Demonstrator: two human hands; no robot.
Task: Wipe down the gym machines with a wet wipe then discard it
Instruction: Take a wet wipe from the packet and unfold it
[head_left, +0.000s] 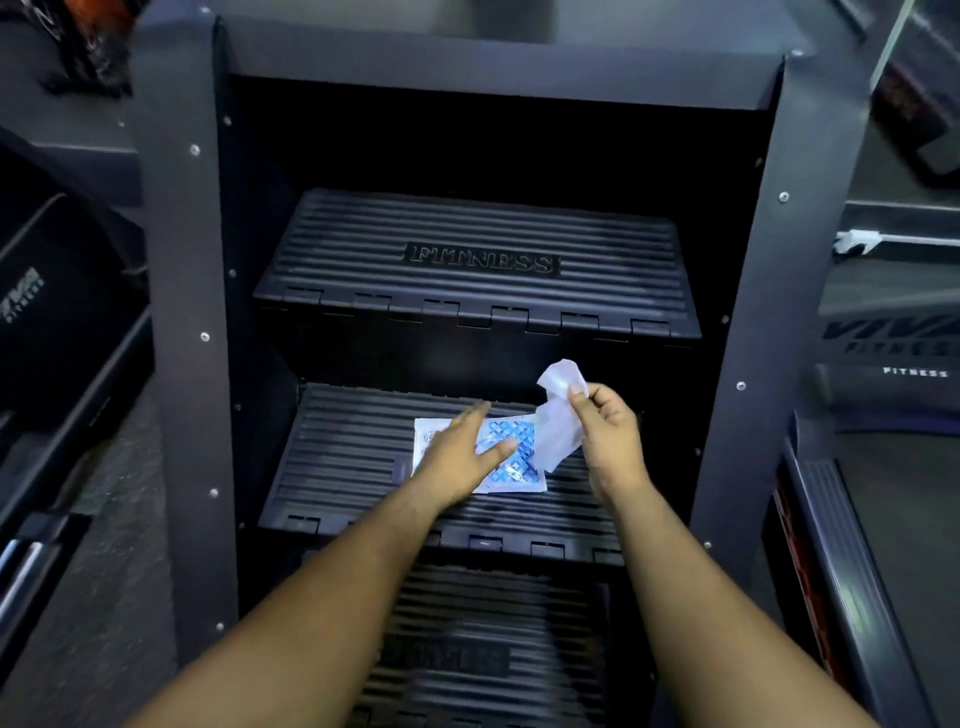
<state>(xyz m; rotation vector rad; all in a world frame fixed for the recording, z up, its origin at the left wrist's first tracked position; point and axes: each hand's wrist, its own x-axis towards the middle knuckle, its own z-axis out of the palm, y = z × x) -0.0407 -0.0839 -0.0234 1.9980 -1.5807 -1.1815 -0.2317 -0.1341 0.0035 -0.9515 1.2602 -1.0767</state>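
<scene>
A dark stair-climber machine (187, 312) fills the view, with ribbed black steps. On its middle step (343, 467) lies a white and blue wipe packet (511, 441). My left hand (462, 457) rests flat on that packet, fingers spread. My right hand (610, 431) is just right of the packet and pinches a white wet wipe (556, 415) between thumb and fingers. The wipe hangs crumpled in the air, its lower end near the packet's right edge.
An upper step (478, 228) marked FITNESS sits above, and a lower step (498, 623) below my forearms. The machine's grey side panels (748, 338) wall in the steps. Other dark machines stand at the left (47, 312) and right (857, 545).
</scene>
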